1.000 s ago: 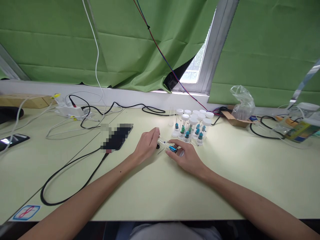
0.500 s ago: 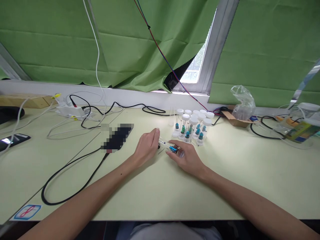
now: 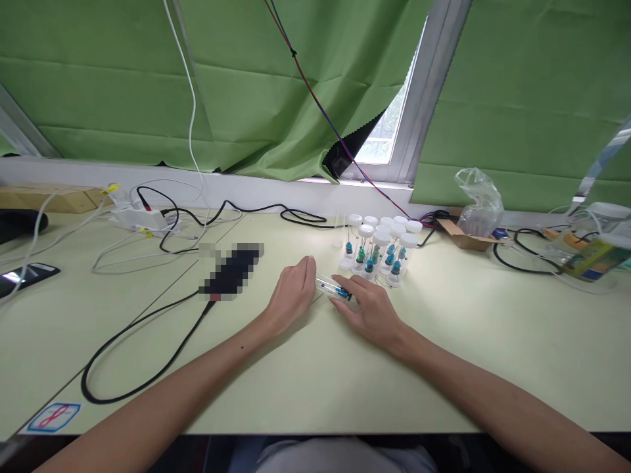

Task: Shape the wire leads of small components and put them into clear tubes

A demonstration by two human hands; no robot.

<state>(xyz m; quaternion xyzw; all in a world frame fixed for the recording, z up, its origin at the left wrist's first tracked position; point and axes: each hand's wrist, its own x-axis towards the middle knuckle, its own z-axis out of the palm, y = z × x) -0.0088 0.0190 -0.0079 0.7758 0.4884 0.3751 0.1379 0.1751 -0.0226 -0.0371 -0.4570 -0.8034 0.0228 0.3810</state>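
My left hand [image 3: 292,289] is closed around the left end of a clear tube [image 3: 325,286], hiding that end. Inside the tube lies a blue part [image 3: 341,292] with a dark end and thin wire-like leads. My right hand [image 3: 371,309] has its thumb and fingers closed about the tube's right end, beside the blue part. Just beyond that hand stand several clear capped tubes [image 3: 365,249] with white lids, holding similar blue or green parts. An uncapped clear tube [image 3: 338,230] stands upright at the group's left.
A pixelated dark device [image 3: 234,269] with a black cable [image 3: 162,380] lies to the left. Further back are a white power strip [image 3: 142,220] and loose cables. An open cardboard box [image 3: 466,242] with a plastic bag [image 3: 480,203] sits at the back right.
The blue part has slid further left into the clear tube. My right fingers have shifted slightly along the tube's end; my left hand has barely moved.
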